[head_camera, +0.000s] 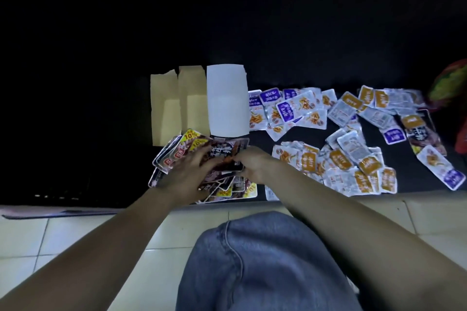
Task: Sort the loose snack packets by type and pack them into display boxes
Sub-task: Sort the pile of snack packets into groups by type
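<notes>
1. My left hand (187,171) lies on a heap of dark packets (174,156) at the near edge of the black surface (101,134), fingers spread and fairly straight, pressing the heap rather than closing round anything
2. My right hand (255,166) meets it from the right, fingers curled in, pinching the right edge of the top dark packet (225,154), which sits on the heap between my two hands
3. Several packets in the heap show yellow "10%" corners; they fan out to the left and toward me, a few reaching the near edge of the surface
4. Just behind the heap stands an open brown cardboard box (174,108) with its flaps up, and a white panel (227,101) touches its right side; I cannot tell whether that panel belongs to the same box
5. Right of the white panel lies a cluster of purple-labelled packets (285,111), overlapping one another
6. Nearer me and further right lie the orange-labelled packets (353,166), loosely piled, many showing pale backs
7. A stray dark packet (422,134) lies well apart from the heap, among the light ones at the far right
8. A red and green thing (449,83) sits at the right edge, too blurred to tell what it is
9. Below the edge of the surface I see pale floor tiles (75,235) and my knee in blue jeans (265,260)
</notes>
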`<state>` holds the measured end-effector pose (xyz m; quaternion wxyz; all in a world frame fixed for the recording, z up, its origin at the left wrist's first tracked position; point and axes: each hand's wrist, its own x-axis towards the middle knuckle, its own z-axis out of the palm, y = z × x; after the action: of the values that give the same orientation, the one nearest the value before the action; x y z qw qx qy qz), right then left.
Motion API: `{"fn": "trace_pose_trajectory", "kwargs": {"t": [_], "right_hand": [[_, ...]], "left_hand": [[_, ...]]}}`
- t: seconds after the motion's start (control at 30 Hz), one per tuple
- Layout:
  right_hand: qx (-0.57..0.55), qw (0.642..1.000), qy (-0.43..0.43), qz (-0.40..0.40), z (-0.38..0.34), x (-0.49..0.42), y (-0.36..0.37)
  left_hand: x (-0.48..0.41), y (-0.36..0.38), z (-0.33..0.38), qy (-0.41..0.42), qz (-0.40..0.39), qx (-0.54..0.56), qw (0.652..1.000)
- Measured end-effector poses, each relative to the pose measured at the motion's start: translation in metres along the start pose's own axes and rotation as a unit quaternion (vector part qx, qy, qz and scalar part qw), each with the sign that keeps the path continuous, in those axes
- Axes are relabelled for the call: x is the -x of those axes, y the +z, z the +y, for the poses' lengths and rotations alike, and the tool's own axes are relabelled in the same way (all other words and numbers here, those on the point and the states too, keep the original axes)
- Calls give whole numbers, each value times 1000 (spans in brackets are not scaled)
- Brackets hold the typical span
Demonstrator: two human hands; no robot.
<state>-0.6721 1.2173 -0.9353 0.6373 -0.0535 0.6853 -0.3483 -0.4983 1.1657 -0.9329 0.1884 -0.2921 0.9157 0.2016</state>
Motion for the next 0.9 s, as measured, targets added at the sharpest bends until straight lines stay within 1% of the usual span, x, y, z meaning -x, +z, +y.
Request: {"fn": "trace_pose_trajectory", "kwargs": {"t": [0.07, 0.13, 0.17, 0.2, 0.27, 0.33, 0.43, 0.57, 0.63, 0.7, 0.77, 0.9], "right_hand": [[76, 997, -23, 25, 1, -6, 0], [151, 983, -76, 68, 2, -8, -7], [181, 976, -102, 70, 2, -7, -11], [202, 971, -121, 49, 3, -7, -16], [231, 965, -121, -10, 3, -5, -25], [273, 952, -137, -9, 4, -4, -32], [266, 951, -155, 23, -7, 3, -48], [289, 945, -153, 26, -25, 21, -75], [276, 947, -160, 29, -29, 32, -91], [267, 950, -158, 24, -31, 45, -110], [280, 947, -159, 18, -30, 60, -131], [294, 941, -160, 39, -25, 93, -180]], "left_hand": [[-6, 2, 2, -32, 7, -23, 999], [-10, 4, 2, -49, 14, -42, 998], [-11, 5, 2, -54, 11, -51, 997], [-13, 6, 2, -59, 7, -55, 997], [-14, 5, 4, -66, -9, -52, 996], [-14, 3, 6, -72, -19, -44, 996], [-14, -7, 11, -64, -15, -61, 996], [-21, -23, 26, -58, -12, -99, 993], [-27, -29, 37, -55, -26, -109, 992], [-33, -36, 52, -41, -35, -133, 990], [-40, -44, 69, -23, -43, -150, 987], [-55, -67, 117, -5, -49, -153, 987]]}}
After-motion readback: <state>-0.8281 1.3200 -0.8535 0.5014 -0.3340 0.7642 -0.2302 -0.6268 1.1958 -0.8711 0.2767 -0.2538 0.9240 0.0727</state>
